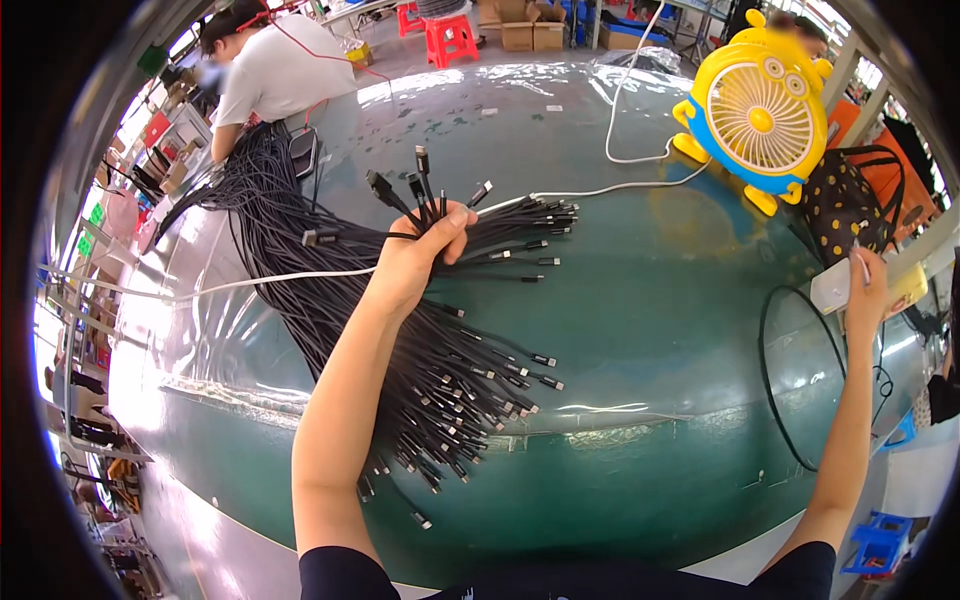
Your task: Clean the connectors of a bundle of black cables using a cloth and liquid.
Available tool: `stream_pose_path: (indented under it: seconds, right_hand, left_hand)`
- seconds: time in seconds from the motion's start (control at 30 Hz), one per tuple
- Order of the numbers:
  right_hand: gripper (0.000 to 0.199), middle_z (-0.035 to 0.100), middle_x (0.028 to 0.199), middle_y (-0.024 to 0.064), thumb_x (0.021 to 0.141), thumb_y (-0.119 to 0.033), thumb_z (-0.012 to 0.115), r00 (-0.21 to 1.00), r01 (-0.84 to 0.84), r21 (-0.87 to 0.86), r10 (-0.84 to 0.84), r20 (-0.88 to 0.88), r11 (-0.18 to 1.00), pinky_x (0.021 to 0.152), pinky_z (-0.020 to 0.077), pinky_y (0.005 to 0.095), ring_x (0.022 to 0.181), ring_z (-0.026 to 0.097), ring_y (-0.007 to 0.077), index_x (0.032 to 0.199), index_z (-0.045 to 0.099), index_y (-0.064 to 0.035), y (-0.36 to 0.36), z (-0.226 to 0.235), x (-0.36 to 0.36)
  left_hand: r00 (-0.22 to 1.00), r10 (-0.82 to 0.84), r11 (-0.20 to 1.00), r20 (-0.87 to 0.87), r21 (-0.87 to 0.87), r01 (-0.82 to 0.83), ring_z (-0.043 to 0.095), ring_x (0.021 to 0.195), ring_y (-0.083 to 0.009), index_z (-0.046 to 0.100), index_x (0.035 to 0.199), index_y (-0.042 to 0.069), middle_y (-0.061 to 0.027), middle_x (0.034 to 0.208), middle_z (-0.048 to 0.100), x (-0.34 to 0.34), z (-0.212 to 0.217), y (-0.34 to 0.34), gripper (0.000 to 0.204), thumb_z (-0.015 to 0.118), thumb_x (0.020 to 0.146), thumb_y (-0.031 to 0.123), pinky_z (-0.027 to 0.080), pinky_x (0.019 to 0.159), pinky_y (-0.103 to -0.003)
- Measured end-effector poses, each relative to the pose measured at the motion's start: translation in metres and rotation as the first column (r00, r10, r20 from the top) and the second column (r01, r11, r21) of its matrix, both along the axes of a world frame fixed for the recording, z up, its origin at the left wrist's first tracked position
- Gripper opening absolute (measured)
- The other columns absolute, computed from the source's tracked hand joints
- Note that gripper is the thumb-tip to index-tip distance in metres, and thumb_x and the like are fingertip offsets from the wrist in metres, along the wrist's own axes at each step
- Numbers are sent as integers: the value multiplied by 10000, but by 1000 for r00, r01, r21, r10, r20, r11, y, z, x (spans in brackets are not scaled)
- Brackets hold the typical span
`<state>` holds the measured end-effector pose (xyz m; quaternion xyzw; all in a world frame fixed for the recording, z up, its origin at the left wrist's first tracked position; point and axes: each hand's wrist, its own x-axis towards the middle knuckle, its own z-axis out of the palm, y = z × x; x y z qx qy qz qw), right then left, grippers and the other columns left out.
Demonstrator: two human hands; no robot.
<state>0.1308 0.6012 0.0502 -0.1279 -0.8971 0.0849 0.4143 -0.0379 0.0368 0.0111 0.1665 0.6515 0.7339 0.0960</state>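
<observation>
My left hand [430, 245] is closed round several black USB cables [420, 190], their plugs sticking up above the fist. Under and beside it lies a large bundle of black cables [320, 290] whose plug ends fan out over the green table. At the far right my right hand [868, 285] is pinched, with a small pale tip showing above its fingers; what it holds is too small to name. Right beside that hand are a white box-like item [830, 287] and a yellow item [907, 288]. A loop of black cable [762, 350] lies to the left of my right forearm.
A yellow and blue cartoon-shaped fan [760, 120] stands at the back right, its white cord [610, 187] running across the green table [640, 340]. Behind it is a dotted black bag [850, 215]. Another person [285, 65] in white sits at the back left. Red stools [450, 42] stand beyond.
</observation>
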Motion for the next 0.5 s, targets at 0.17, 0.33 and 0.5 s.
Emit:
stream_pose_path:
  seconds: [0.17, 0.33, 0.5]
  right_hand:
    - [187, 652, 956, 42, 928, -134, 538, 675, -392, -677, 694, 248, 623, 725, 486, 244, 840, 599, 96, 1041, 635, -22, -168, -12, -53]
    - [192, 674, 976, 44, 902, -139, 580, 171, -499, -845, 977, 125, 195, 779, 487, 276, 910, 608, 117, 1043, 651, -31, -296, -50, -104]
    - [221, 673, 947, 65, 901, -183, 563, 81, -414, -895, 986, 145, 166, 795, 472, 280, 873, 611, 137, 1023, 652, -22, -351, -58, -145]
  left_hand:
    - [999, 34, 995, -3, 93, -33, 481, 687, -112, 612, 985, -5, -15, 703, 543, 2, 9, -14, 224, 590, 939, 212, 388, 712, -271]
    - [999, 10, 989, 40, 150, -16, 487, 727, -129, 593, 1023, -13, -26, 746, 541, 1, 12, -11, 232, 564, 955, 207, 395, 742, -280]
    - [995, -99, 995, 31, -12, 99, 526, 754, -105, 639, 989, 11, -28, 783, 608, 15, 19, -23, 230, 608, 935, 233, 405, 756, -260]
